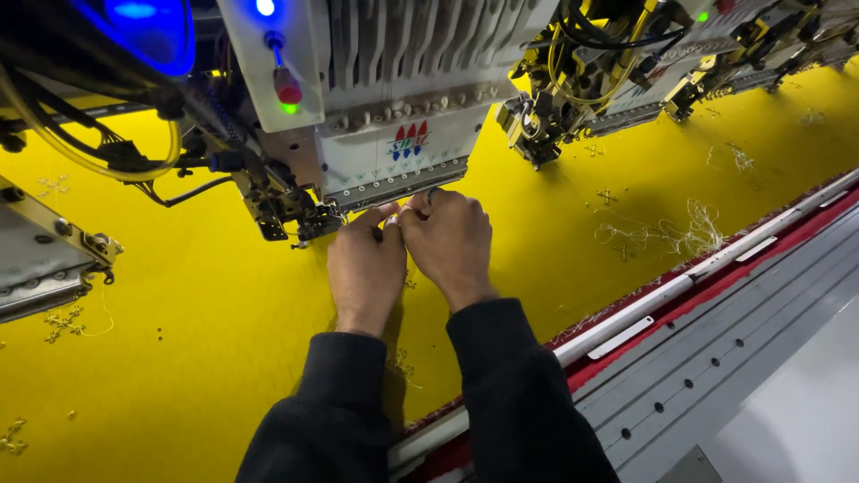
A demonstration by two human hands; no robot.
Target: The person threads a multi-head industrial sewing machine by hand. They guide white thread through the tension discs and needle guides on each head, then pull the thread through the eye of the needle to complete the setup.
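My left hand (365, 266) and my right hand (450, 240) are side by side under the white embroidery machine head (394, 98), fingertips pinched together at its needle row (398, 186). Whatever they pinch is too small to make out; it may be a thread. Both hands hover over the stretched yellow fabric (197, 313). Dark sleeves cover both forearms.
A second embroidery head (573, 89) with yellow cables stands to the right, more beyond it. A loose tangle of pale thread (689, 233) lies on the fabric. A red-edged frame rail (680, 291) and grey metal table edge (716, 358) run along the near right. Small gold motifs (63, 322) dot the cloth.
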